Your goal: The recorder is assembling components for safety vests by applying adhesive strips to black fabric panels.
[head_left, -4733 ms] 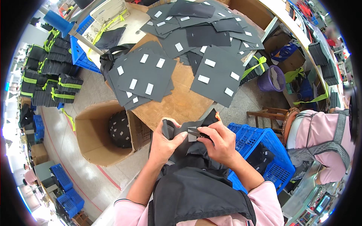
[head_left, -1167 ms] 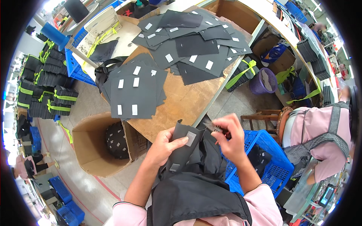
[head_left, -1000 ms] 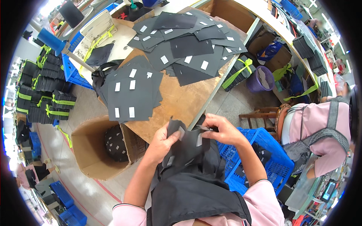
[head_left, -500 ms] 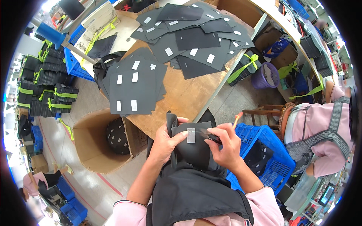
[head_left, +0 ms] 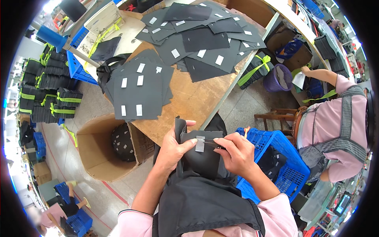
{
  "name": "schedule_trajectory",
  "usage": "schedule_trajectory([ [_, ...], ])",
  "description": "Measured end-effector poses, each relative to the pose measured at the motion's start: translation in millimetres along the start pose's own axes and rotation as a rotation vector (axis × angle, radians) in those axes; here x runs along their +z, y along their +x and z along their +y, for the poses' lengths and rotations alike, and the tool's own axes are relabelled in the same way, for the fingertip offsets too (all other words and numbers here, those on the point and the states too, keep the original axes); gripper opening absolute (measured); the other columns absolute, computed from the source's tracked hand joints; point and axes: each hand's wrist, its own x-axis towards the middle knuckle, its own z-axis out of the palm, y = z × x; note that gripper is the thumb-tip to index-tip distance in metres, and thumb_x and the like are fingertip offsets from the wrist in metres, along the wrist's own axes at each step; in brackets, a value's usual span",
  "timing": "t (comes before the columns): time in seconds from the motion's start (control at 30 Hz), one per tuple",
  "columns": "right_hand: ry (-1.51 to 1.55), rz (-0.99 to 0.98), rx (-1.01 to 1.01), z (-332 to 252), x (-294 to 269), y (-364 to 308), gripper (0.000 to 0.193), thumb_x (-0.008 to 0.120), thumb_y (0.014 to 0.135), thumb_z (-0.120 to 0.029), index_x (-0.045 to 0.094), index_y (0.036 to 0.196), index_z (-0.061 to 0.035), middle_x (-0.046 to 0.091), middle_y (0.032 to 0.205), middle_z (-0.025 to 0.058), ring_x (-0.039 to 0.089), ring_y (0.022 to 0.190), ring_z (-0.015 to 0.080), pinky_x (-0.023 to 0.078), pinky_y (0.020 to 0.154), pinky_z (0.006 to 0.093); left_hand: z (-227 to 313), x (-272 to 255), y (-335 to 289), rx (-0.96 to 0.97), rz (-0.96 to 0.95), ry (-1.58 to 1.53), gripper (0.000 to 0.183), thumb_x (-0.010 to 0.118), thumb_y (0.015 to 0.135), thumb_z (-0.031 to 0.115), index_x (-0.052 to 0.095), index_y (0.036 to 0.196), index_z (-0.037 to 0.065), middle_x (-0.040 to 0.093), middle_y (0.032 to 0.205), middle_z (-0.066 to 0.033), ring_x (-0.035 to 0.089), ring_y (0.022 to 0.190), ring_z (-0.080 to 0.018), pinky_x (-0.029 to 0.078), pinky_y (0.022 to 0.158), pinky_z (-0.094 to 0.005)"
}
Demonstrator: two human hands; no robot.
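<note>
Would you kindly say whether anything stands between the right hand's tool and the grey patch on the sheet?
Nothing visible does: the thin-bladed tool in the right hand reaches the grey patch from the right; the left hand has its thumb at the opposite edge.

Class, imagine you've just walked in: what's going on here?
A seated person's left hand grips a bent dark grey sheet. The right hand holds a hand tool with slim metal tips at the sheet's pale patch. More patched sheets lie on the wooden table ahead.
</note>
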Motion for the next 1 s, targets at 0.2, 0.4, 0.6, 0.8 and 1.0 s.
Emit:
schedule_trajectory([
  [0.2,-0.035,-0.065,-0.048,1.9,1.2,9.0,0.03,0.073,0.062,-0.009,0.062,0.09,-0.0068,0.052,0.074,0.0031,0.054,0.059,0.0196,0.04,0.05,0.0299,-1.6,-1.1,0.1,0.009,-0.004,0.054,0.047,0.064,0.073,-0.003,0.052,0.118,0.004,0.051,0.082,0.002,0.052,0.076,-0.0064,0.042,0.071,-0.0214],
  [0.4,0.037,-0.092,0.021,0.2,-8.1,5.3,0.034,0.074,0.06,-0.005,0.062,0.091,-0.0069,0.055,0.077,0.0081,0.055,0.062,0.0257,0.045,0.055,0.0332,-0.8,-2.3,-0.3,0.015,-0.001,0.066,0.049,0.065,0.073,-0.003,0.051,0.119,0.004,0.051,0.081,0.0028,0.05,0.075,-0.0054,0.042,0.071,-0.0211],
  [0.6,-0.004,-0.182,-0.001,2.7,-9.4,9.7,0.033,0.073,0.061,-0.008,0.061,0.092,-0.0079,0.052,0.078,0.0053,0.056,0.061,0.0221,0.044,0.052,0.0314,2.1,-1.7,-1.8,0.032,-0.018,0.097,0.05,0.066,0.072,-0.002,0.052,0.119,0.005,0.048,0.081,0.004,0.048,0.074,-0.0049,0.04,0.071,-0.0204],
  [0.8,0.055,-0.152,0.036,2.2,-3.1,8.2,0.032,0.073,0.061,-0.008,0.061,0.091,-0.0075,0.052,0.076,0.005,0.056,0.062,0.0218,0.044,0.052,0.0313,4.6,0.0,-1.8,0.021,-0.016,0.095,0.05,0.067,0.07,-0.002,0.054,0.118,0.006,0.047,0.081,0.0043,0.048,0.074,-0.0047,0.04,0.07,-0.0197],
  [1.0,0.006,-0.184,0.004,-2.7,-4.9,9.0,0.031,0.073,0.06,-0.003,0.063,0.09,-0.0058,0.056,0.074,0.0085,0.056,0.061,0.0243,0.046,0.053,0.0318,2.4,-0.1,-1.6,0.001,-0.041,0.1,0.051,0.067,0.07,-0.002,0.054,0.118,0.006,0.047,0.082,0.0038,0.048,0.076,-0.005,0.04,0.071,-0.0195],
])
